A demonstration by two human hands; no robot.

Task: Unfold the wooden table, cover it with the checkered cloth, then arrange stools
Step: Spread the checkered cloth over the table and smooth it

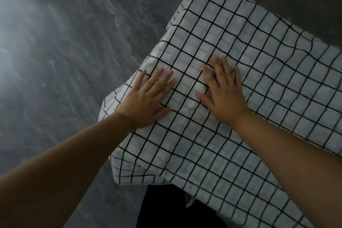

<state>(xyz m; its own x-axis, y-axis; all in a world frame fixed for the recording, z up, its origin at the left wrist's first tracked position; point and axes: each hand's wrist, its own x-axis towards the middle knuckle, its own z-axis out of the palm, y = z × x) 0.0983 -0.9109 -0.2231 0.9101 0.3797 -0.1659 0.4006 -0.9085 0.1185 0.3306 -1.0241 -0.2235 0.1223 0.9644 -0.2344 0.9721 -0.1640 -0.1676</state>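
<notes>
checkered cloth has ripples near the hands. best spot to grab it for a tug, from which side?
Probably pinch the hanging corner of the checkered cloth, coming from the left. It drapes free off the edge there, so fingers can close around it; on top it lies flat under the left hand and right hand, leaving little to pinch.
</notes>
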